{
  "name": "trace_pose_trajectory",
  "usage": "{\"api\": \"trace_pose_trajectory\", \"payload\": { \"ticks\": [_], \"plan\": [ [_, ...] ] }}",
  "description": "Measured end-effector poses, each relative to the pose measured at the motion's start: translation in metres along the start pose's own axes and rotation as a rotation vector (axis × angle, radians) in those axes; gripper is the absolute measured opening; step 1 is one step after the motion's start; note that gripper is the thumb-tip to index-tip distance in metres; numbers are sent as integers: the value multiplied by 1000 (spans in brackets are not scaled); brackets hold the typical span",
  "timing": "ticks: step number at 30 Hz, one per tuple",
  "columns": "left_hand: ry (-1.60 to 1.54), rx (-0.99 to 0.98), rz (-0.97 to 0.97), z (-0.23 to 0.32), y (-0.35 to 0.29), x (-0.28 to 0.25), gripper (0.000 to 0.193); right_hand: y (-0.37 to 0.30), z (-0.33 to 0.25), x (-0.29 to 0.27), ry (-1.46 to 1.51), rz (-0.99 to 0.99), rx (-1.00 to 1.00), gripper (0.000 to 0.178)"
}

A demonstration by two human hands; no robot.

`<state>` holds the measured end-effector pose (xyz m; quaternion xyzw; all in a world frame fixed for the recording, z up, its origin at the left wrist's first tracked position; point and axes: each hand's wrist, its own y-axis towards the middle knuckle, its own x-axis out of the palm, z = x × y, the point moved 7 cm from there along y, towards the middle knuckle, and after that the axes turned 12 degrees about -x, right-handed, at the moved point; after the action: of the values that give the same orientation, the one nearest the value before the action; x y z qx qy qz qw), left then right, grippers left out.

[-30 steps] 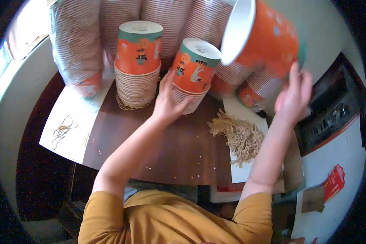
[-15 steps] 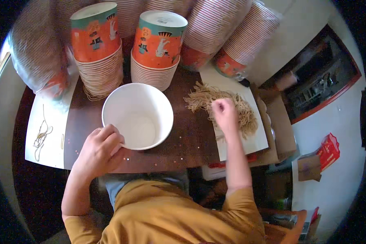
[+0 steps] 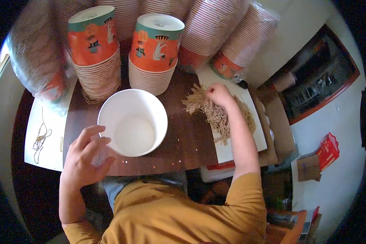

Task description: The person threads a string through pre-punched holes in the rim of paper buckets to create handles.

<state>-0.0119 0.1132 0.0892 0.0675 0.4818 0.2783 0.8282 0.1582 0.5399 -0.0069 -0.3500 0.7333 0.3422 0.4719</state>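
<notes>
A white paper tub point(image 3: 158, 122) stands on the dark brown table with its wide mouth up, and its inside is bare. Beside its left rim is my left hand point(image 3: 85, 152), fingers apart and holding nothing. My right hand point(image 3: 219, 94) is at the upper part of a pile of tan, string-like strands point(image 3: 219, 120) lying on a white sheet at the right. Its fingers are closed on some of the strands, though the fingertips are partly hidden.
Two nested stacks of orange and green tubs point(image 3: 93, 44) stand upside down behind the white tub. More stacks in clear plastic point(image 3: 209, 30) line the back. A white sheet point(image 3: 49, 142) with thin yellowish loops lies at the left. A cardboard box point(image 3: 282, 118) is at the right.
My left hand has let go of the tub's rim and opened. My right hand has moved up and away from me over the strands, closing on them.
</notes>
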Motion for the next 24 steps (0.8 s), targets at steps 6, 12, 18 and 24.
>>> {"api": "trace_pose_trajectory", "payload": {
  "ticks": [6,12,18,24],
  "plan": [
    [-135,-57,31,-3,16,-14,32,9,-50,-66,345,179,-127,12],
    [-256,52,-20,22,69,-2,21,23,-106,-96,463,224,-341,8],
    [-532,-168,-112,24,117,31,39,4,-193,-88,815,-1,-403,9],
    [-528,-197,-195,24,111,45,24,-14,-223,-65,984,-134,-383,11]
  ]
}}
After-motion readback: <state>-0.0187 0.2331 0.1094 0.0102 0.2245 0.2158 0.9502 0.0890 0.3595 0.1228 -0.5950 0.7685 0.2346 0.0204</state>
